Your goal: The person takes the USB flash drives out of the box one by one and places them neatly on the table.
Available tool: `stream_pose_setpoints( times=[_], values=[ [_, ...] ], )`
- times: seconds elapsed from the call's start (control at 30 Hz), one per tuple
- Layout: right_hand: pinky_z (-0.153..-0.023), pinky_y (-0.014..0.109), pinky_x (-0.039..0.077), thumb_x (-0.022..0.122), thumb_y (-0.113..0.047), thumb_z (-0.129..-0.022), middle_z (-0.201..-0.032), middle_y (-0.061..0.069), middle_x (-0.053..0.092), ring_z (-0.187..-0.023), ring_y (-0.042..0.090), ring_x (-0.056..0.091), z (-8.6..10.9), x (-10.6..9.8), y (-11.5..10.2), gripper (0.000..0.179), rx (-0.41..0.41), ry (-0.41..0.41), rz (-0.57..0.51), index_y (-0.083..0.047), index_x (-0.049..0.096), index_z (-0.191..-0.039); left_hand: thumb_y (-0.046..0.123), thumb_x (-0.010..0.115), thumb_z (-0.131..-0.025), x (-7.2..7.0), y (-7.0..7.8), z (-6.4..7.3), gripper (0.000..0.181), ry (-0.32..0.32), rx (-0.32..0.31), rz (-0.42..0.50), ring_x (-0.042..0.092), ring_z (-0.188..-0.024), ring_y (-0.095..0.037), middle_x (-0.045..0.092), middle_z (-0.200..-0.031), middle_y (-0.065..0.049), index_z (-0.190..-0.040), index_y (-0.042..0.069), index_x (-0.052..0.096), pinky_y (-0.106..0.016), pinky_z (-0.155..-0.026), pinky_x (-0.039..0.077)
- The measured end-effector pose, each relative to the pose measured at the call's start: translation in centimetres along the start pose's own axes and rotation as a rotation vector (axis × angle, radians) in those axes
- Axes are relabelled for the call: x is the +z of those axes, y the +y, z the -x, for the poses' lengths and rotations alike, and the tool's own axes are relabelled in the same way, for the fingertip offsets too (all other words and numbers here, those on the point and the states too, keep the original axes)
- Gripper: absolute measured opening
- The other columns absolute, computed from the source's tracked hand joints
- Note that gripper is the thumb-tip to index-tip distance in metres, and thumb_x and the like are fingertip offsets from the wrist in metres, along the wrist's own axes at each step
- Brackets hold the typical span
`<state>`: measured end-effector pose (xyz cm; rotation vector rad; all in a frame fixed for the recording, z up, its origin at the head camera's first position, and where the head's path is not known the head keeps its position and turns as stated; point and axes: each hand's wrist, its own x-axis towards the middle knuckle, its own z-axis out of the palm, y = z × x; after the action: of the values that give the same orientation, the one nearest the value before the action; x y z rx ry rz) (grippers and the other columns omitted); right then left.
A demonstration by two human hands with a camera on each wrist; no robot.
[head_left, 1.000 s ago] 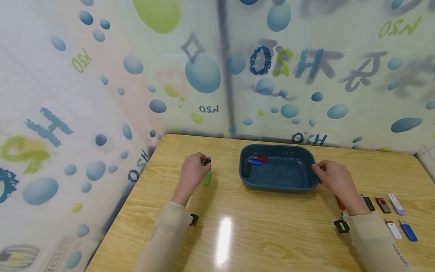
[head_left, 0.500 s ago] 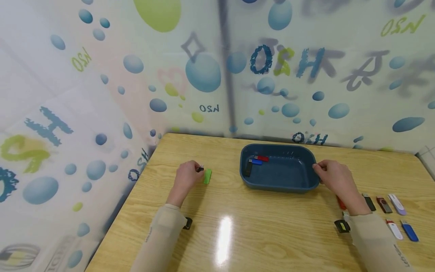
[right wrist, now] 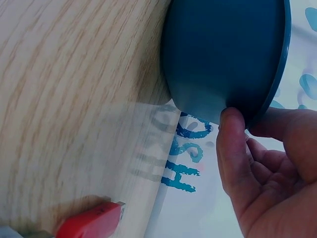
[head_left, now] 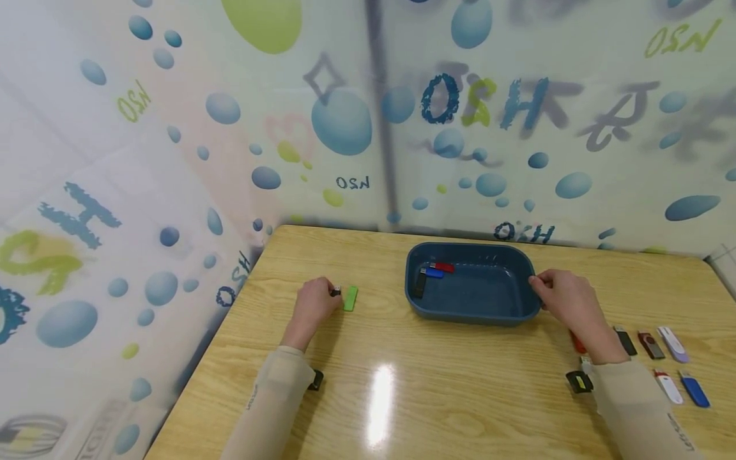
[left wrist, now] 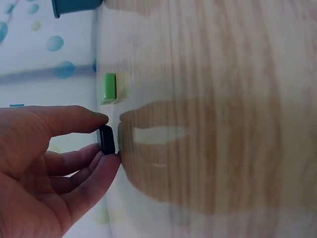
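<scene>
Between thumb and fingers my left hand (head_left: pixel 314 303) pinches a black USB stick (left wrist: pixel 106 140), low over the table and just left of a green USB stick (head_left: pixel 350 298). Only the stick's metal plug end shows past the fingers in the head view. My right hand (head_left: pixel 566 297) grips the right rim of a dark blue plastic bin (head_left: pixel 477 316), thumb and fingers on either side of its edge. Inside the bin, toward the left, lie a red USB stick (head_left: pixel 443 268), a blue USB stick (head_left: pixel 432 273) and a black USB stick (head_left: pixel 421 285).
Several more USB sticks lie at the right of the table, among them a white and purple one (head_left: pixel 673 345), a blue one (head_left: pixel 694 390) and a red one (right wrist: pixel 91 223) by the right forearm. A printed curtain (head_left: pixel 345 211) rises behind the wooden table (head_left: pixel 460 383).
My left hand has moved left and down toward the table with the black USB stick, so the green one beside it shows fully. My right hand keeps its grip on the bin.
</scene>
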<state>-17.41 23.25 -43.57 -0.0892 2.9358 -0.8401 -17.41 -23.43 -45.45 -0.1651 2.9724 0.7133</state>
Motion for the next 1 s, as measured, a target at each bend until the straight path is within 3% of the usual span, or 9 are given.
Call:
stream_pose_setpoints(
  times=[0.2, 0.37, 0.43, 0.6, 0.7, 0.8, 0.87, 1.0],
  values=[
    [-0.053, 0.033, 0.044, 0.055, -0.023, -0.107, -0.07, 0.007, 0.065, -0.062, 0.019, 0.06, 0.0, -0.1, -0.1, 0.038, 0.0, -0.004, -0.003, 0.013, 0.066, -0.111, 0.011, 0.075, -0.09, 0.3, -0.1, -0.2, 0.025, -0.013, 0.003, -0.047, 0.067, -0.088, -0.029, 0.072, -0.104, -0.02, -0.105, -0.008, 0.071, -0.043, -0.078, 0.06],
    [-0.053, 0.033, 0.043, 0.054, -0.023, -0.107, -0.069, 0.007, 0.065, -0.062, 0.019, 0.059, 0.0, -0.1, -0.1, 0.038, -0.001, -0.007, -0.006, 0.013, 0.066, -0.112, 0.011, 0.076, -0.089, 0.3, -0.1, -0.2, 0.017, -0.022, 0.008, -0.058, 0.063, -0.078, -0.025, 0.071, -0.092, -0.015, -0.095, -0.005, 0.071, -0.037, -0.068, 0.057],
    [-0.053, 0.033, 0.043, 0.054, -0.023, -0.107, -0.069, 0.007, 0.065, -0.062, 0.019, 0.059, 0.0, -0.1, -0.1, 0.038, -0.002, -0.008, -0.008, 0.014, 0.065, -0.112, 0.01, 0.075, -0.089, 0.2, 0.0, -0.2, 0.013, -0.025, 0.01, -0.06, 0.058, -0.07, -0.022, 0.066, -0.082, -0.01, -0.085, -0.001, 0.069, -0.032, -0.061, 0.052],
    [-0.053, 0.033, 0.045, 0.054, -0.022, -0.107, -0.071, 0.008, 0.066, -0.063, 0.02, 0.061, 0.0, -0.2, -0.2, 0.039, 0.003, -0.018, -0.009, 0.015, 0.065, -0.114, 0.01, 0.071, -0.089, 0.0, 0.2, 0.0, 0.031, -0.037, 0.009, -0.06, 0.041, -0.055, -0.016, 0.045, -0.062, -0.001, -0.065, 0.007, 0.052, -0.027, -0.049, 0.035],
    [-0.053, 0.033, 0.045, 0.054, -0.022, -0.107, -0.072, 0.009, 0.067, -0.063, 0.02, 0.062, -0.1, -0.2, -0.2, 0.04, 0.008, -0.022, -0.009, 0.016, 0.064, -0.115, 0.013, 0.07, -0.092, -0.3, 0.4, 0.2, 0.025, 0.002, 0.025, -0.078, 0.048, -0.06, -0.021, 0.051, -0.071, -0.009, -0.075, 0.0, 0.058, -0.032, -0.053, 0.045],
    [-0.053, 0.032, 0.046, 0.054, -0.022, -0.107, -0.072, 0.009, 0.067, -0.063, 0.02, 0.063, -0.1, -0.2, -0.2, 0.041, 0.01, -0.022, -0.007, 0.016, 0.064, -0.115, 0.019, 0.07, -0.097, -0.5, 0.8, 0.4, 0.028, 0.069, 0.047, -0.078, 0.06, -0.079, -0.031, 0.06, -0.096, -0.021, -0.1, -0.008, 0.065, -0.043, -0.069, 0.056],
    [-0.053, 0.033, 0.047, 0.054, -0.022, -0.108, -0.073, 0.009, 0.067, -0.064, 0.021, 0.063, -0.1, -0.2, -0.2, 0.041, 0.013, -0.025, -0.008, 0.017, 0.064, -0.116, 0.023, 0.069, -0.098, -0.7, 1.3, 0.4, 0.037, 0.112, 0.068, -0.058, 0.062, -0.09, -0.037, 0.06, -0.114, -0.026, -0.116, -0.009, 0.065, -0.047, -0.078, 0.057],
    [-0.054, 0.033, 0.049, 0.055, -0.022, -0.108, -0.074, 0.011, 0.068, -0.064, 0.021, 0.065, -0.1, -0.3, -0.3, 0.041, 0.016, -0.029, -0.01, 0.017, 0.064, -0.116, 0.024, 0.069, -0.1, -1.1, 3.1, 0.6, 0.038, 0.171, 0.137, 0.023, 0.063, -0.098, -0.038, 0.059, -0.121, -0.025, -0.122, -0.006, 0.065, -0.049, -0.083, 0.057]
  ],
)
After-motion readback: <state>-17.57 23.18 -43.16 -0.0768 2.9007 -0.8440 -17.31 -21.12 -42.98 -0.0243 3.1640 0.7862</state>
